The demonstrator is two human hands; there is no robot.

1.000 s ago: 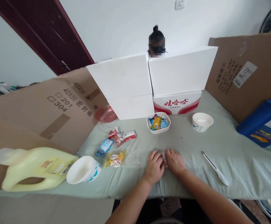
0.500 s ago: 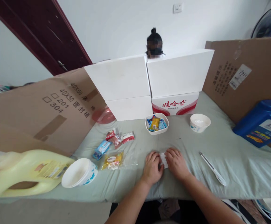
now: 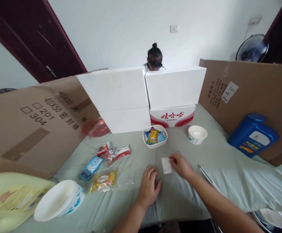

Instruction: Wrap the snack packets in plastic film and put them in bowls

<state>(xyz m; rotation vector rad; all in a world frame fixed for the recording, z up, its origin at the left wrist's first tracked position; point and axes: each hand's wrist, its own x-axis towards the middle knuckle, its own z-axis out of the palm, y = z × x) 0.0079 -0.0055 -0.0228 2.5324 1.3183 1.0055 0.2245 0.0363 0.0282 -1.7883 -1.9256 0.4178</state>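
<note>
My right hand (image 3: 180,165) pinches the right edge of a small white paper square (image 3: 166,166) over the green cloth. Beside it, my left hand (image 3: 150,185) rests on the cloth with its fingers spread a little, holding nothing. Just beyond both hands, a white square bowl (image 3: 155,145) holds several snack packets (image 3: 153,136). To the left of my left hand lie a yellow snack packet (image 3: 104,181) in clear film, a blue packet (image 3: 91,167) and several red-and-white packets (image 3: 123,152). A silver-and-white tool (image 3: 207,176), partly hidden by my right forearm, lies to the right.
White boxes (image 3: 121,90) wall off the back, with a person (image 3: 155,58) behind them. Cardboard sheets (image 3: 29,126) flank both sides. A paper bowl (image 3: 197,135) and blue jug (image 3: 254,136) stand right; stacked paper bowls (image 3: 70,202) and a yellow jug (image 3: 12,194) sit left.
My hands have come apart. The right has moved slightly away from me with the paper square; the left has let go of it. The view has shifted.
</note>
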